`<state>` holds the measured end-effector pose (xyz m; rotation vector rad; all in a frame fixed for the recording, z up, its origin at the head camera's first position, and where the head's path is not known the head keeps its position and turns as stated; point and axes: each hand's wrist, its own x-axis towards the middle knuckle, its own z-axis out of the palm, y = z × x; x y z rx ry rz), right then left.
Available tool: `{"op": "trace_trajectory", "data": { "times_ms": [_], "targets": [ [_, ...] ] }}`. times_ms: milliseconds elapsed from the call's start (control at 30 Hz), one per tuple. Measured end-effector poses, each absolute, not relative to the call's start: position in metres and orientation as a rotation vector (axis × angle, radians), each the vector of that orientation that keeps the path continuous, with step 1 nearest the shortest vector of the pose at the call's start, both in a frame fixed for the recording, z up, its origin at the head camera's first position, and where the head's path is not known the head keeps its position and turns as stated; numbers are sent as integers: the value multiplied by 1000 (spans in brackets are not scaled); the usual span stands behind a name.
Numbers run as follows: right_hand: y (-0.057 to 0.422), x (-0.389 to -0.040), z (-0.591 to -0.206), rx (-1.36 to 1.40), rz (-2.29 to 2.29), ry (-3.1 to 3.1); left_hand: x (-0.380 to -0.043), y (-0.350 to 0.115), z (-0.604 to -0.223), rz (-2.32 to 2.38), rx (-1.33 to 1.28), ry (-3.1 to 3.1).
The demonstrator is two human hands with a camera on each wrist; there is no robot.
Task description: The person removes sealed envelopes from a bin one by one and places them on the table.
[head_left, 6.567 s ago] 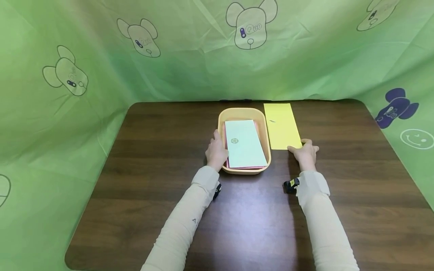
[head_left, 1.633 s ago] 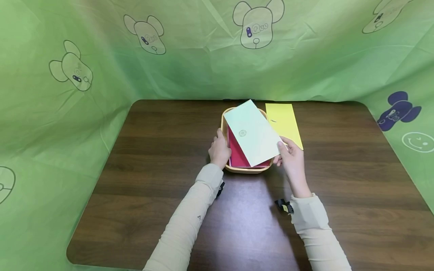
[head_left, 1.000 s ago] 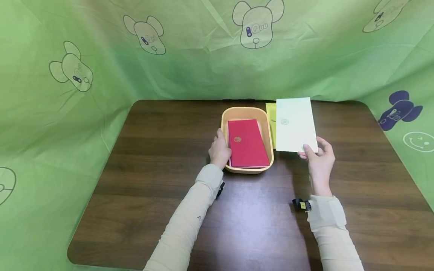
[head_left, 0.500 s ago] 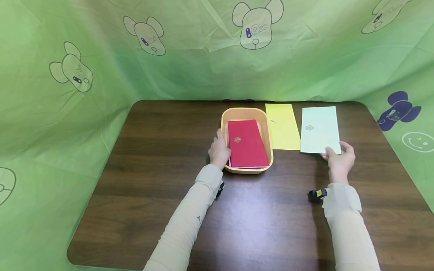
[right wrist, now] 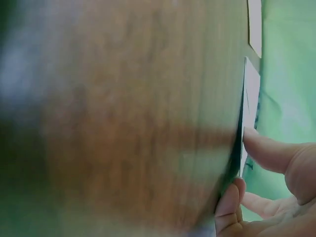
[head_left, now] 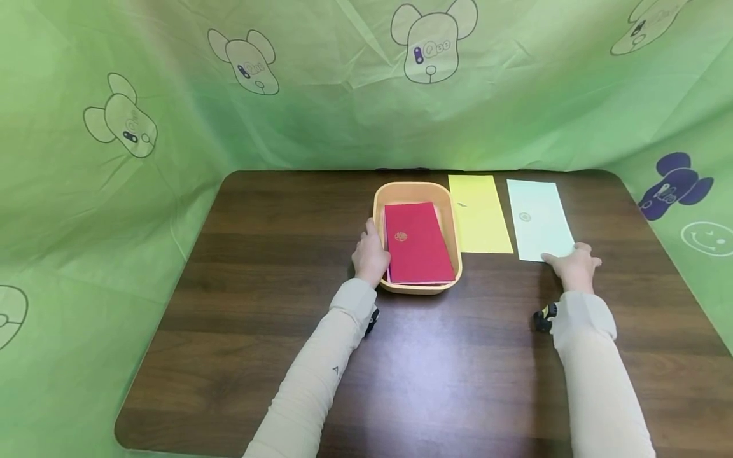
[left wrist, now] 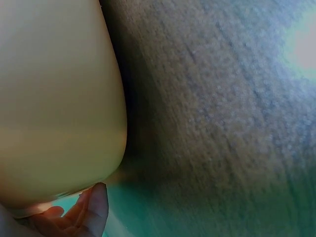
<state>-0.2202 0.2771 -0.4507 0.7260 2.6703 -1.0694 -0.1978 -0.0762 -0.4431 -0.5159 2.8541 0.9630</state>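
My left hand (head_left: 371,256) grips the left rim of a peach-coloured plastic basket (head_left: 415,289); the left wrist view shows fingertips (left wrist: 100,200) beside the basket wall (left wrist: 61,108). Inside the basket lies a red envelope (head_left: 420,245) with a gold round emblem, on top of other pinkish paper. At the right, my right hand (head_left: 574,267) holds the near right corner of a pale blue envelope (head_left: 540,219). In the right wrist view the thumb (right wrist: 269,150) lies against the envelope's face (right wrist: 250,98), with fingers at its edge.
A yellow envelope (head_left: 480,216) lies between the basket and the pale blue envelope. The dark wooden table (head_left: 275,305) ends at a green printed curtain (head_left: 343,114) at the back and sides.
My right hand has lifted the pale blue envelope out of the basket, uncovering the red one, and laid it right of the yellow envelope, turning it slightly. The left hand has stayed on the basket.
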Motion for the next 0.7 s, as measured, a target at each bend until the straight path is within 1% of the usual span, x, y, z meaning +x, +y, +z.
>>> {"op": "trace_trajectory", "data": {
  "times_ms": [433, 700],
  "targets": [
    [276, -230, -453, 790, -1075, 2679, -197, -76, -440, 960, -523, 2844],
    [275, -231, -455, 750, -1015, 2720, -198, -76, -440, 947, -520, 2844]
  ]
}}
